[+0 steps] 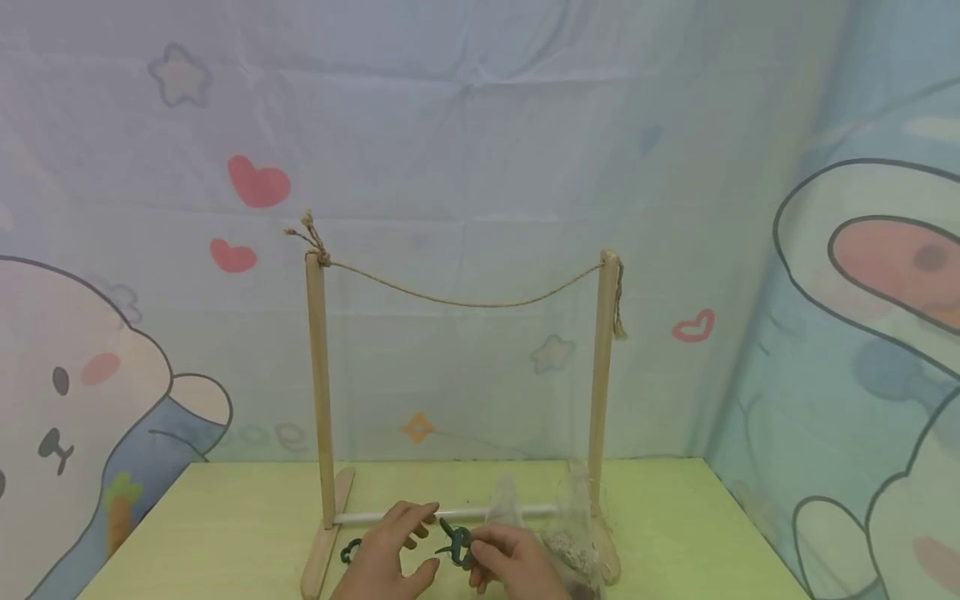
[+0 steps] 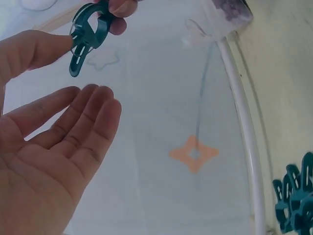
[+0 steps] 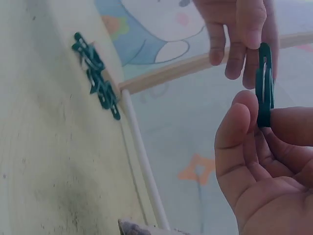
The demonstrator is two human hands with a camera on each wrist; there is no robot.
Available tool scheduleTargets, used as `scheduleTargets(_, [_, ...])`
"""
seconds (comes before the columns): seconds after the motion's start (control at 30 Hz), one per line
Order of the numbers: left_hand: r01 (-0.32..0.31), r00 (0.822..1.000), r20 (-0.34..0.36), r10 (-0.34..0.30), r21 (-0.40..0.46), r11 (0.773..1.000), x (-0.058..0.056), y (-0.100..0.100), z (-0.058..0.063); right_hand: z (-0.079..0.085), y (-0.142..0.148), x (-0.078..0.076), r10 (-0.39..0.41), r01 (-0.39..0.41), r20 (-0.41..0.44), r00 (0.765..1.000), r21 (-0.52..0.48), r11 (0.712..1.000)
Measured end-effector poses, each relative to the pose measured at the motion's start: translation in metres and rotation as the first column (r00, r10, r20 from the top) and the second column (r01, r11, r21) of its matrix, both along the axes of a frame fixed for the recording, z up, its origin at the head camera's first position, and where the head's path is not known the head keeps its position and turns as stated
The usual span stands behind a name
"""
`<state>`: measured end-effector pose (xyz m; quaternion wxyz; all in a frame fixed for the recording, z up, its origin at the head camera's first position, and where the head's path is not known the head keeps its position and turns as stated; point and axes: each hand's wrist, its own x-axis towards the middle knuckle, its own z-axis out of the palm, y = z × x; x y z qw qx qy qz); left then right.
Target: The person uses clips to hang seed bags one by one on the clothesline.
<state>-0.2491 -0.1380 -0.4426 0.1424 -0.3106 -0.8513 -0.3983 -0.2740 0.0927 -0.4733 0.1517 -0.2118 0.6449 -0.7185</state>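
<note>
Between thumb and fingers, my right hand (image 1: 517,560) pinches a green plastic spring clip (image 1: 456,546) at its rounded jaw end. The clip's two handles point toward my left hand (image 1: 388,552), which has its fingers extended and thumb spread apart. In the left wrist view, the left thumb tip is right at a handle of the clip (image 2: 87,36), and the other fingers lie below it. Seen from the right wrist, the clip (image 3: 260,93) stands edge-on, its handles at the left fingertips. More green clips (image 3: 100,78) lie in a pile on the table, mostly hidden behind the left hand in the head view.
A wooden frame with two posts (image 1: 320,392) stands ahead, a sagging twine (image 1: 480,306) tied between their tops. A white rod (image 1: 450,514) joins the posts low down. Clear bags with contents (image 1: 573,550) sit by the right foot. Behind hangs a printed cloth (image 1: 465,150).
</note>
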Motion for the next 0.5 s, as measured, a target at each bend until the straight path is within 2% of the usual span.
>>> scheduleTargets(0.1, [0.040, 0.997, 0.062, -0.046, 0.093, 0.995, 0.0022, -0.0008, 0.0011, 0.0029, 0.0001, 0.0030, 0.026, -0.025, 0.032, 0.999, -0.044, 0.999])
scheduleTargets(0.23, [0.057, 0.989, 0.126, -0.078, 0.165, 0.985, 0.0051, -0.0002, 0.0041, 0.0038, 0.0003, 0.0053, 0.089, -0.085, 0.050, 0.995, -0.079, 0.993])
scheduleTargets(0.37, [0.077, 0.986, 0.131, -0.105, 0.206, 0.976, 0.0067, 0.0007, 0.0058, 0.0017, 0.0004, 0.0045, 0.158, -0.152, 0.057, 0.986, -0.095, 0.984])
scheduleTargets(0.5, [0.089, 0.987, 0.111, -0.115, 0.214, 0.973, 0.0053, 0.0027, 0.0044, 0.0002, 0.0004, 0.0037, 0.190, -0.184, 0.053, 0.980, -0.097, 0.978])
